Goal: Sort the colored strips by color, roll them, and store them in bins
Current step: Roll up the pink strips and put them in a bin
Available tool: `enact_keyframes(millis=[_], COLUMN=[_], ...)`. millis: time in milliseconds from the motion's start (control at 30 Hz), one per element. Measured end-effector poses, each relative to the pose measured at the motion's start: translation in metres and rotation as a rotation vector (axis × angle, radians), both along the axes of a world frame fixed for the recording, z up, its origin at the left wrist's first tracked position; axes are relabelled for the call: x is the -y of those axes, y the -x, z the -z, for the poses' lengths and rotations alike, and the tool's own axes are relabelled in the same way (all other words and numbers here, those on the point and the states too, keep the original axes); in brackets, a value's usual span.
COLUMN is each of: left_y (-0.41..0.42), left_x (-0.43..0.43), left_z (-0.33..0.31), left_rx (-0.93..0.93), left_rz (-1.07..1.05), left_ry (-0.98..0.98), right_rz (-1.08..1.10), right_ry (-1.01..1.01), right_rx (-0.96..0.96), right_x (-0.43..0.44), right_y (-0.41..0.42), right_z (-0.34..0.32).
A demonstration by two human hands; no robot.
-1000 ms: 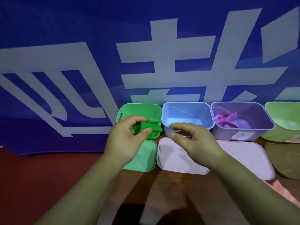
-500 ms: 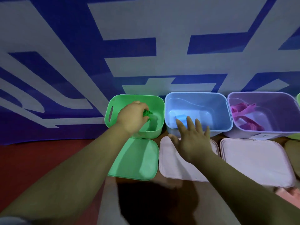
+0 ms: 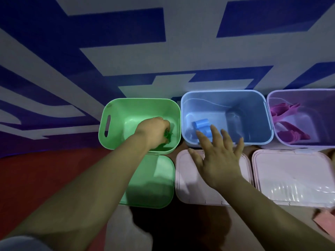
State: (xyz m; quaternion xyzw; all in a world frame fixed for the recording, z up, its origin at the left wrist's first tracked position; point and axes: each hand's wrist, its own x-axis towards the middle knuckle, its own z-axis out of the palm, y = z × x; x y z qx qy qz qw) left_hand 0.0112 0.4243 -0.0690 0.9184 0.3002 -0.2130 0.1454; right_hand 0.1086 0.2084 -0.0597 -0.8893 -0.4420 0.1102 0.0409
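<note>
Three bins stand in a row at the desk's far edge, against a blue-and-white banner (image 3: 126, 51): green bin (image 3: 116, 113), blue bin (image 3: 250, 104), purple bin (image 3: 282, 98). Head view: the left hand (image 3: 154, 129) reaches inside the green bin, fingers curled around a green roll (image 3: 167, 135) low against the bin's right wall; whether the grip has loosened cannot be told. The right hand (image 3: 219, 160) hovers empty, fingers spread, over the blue bin's near rim and a pink lid (image 3: 183, 178). Blue rolls (image 3: 200, 123) already lie in the blue bin; pink strips (image 3: 288, 113) in the purple bin look loose, not rolled. A green lid (image 3: 154, 178) and a second pink lid (image 3: 290, 171) lie in front, off their bins. Judgement: green is just being stored, blue stored; the pink strips are sorted but appear unrolled, and a pink piece (image 3: 324, 217) remains at the desk's right edge.
</note>
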Motion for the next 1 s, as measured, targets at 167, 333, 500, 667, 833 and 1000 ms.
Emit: enact_keyframes(millis=[167,333,500,667,833,1000], left_y=[0.008,0.018,0.046,0.090,0.124,0.127], left_x=[0.002,0.014,0.052,0.126,0.202,0.261], left_z=[-0.001,-0.031,-0.072,-0.094,-0.080,-0.060], left_rx=[0.018,0.105,0.285,0.442,0.449,0.391], left_rz=[-0.045,-0.163,-0.248,-0.209,-0.165,-0.084], left_ry=[0.041,0.049,-0.020,-0.035,0.036,0.121], right_rz=[-0.017,-0.044,-0.074,-0.048,0.058,0.175], right_ry=[0.005,0.057,0.008,-0.037,0.014,0.027], right_rx=[0.015,-0.043,-0.028,-0.047,-0.081,-0.119], right_x=[0.002,0.004,0.031,0.094,0.169,0.252], right_y=[0.002,0.000,-0.002,0.002,0.017,0.029], right_z=[0.003,-0.009,-0.037,-0.053,-0.055,-0.045])
